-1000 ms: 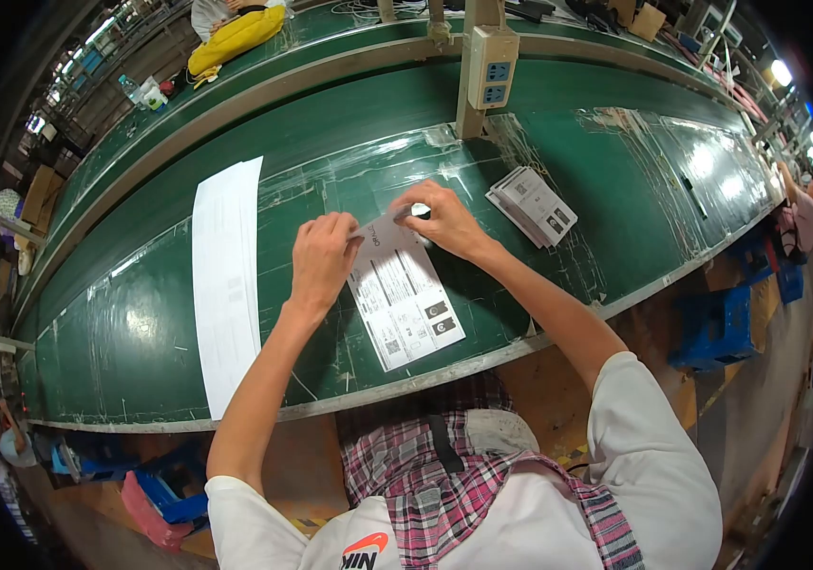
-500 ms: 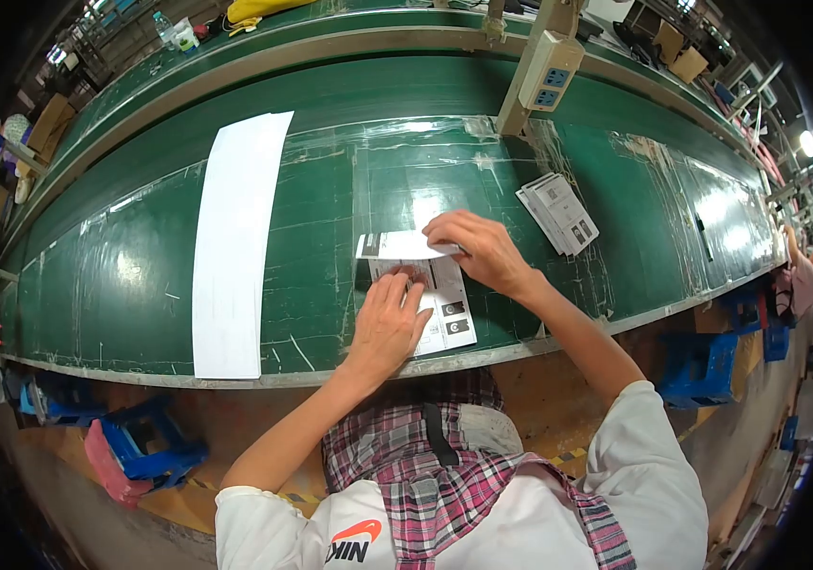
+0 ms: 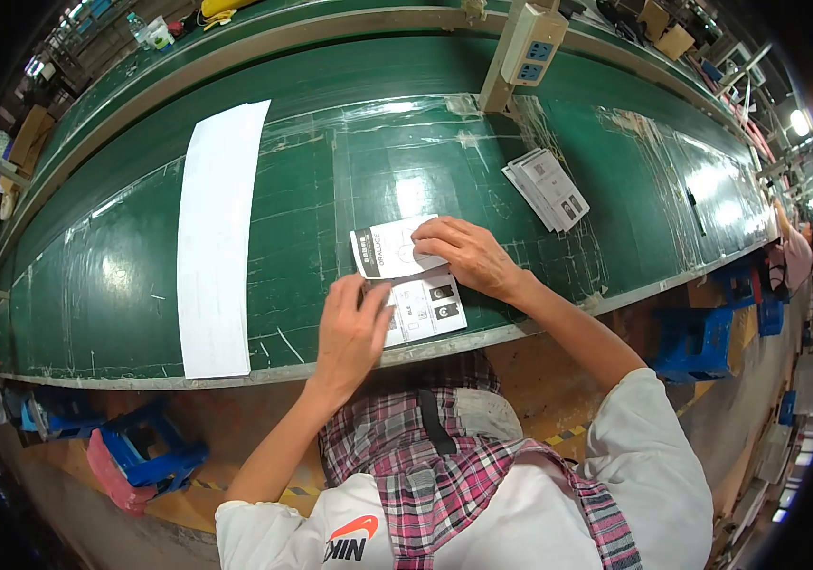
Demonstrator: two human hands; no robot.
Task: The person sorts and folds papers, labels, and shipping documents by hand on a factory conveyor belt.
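Observation:
A printed sheet lies partly folded on the green table, its upper flap turned down over the lower part. My right hand rests on the right end of the flap with its fingers together. At the sheet's left edge is my left hand, thumb and fingers apart, the fingertips slightly blurred near the fold. Dark printed pictures show on the lower part of the sheet. Farther right lies a small stack of folded printed papers. A long pile of white sheets is to the left.
A post with a socket box stands at the table's far side. Blue stools are beyond the table's near edge. At the far right another person is partly visible. A dark thin object lies on the right.
The flap has come down flatter, showing more of its printed face. My left hand has moved left off the sheet's middle to its edge. The view has shifted slightly.

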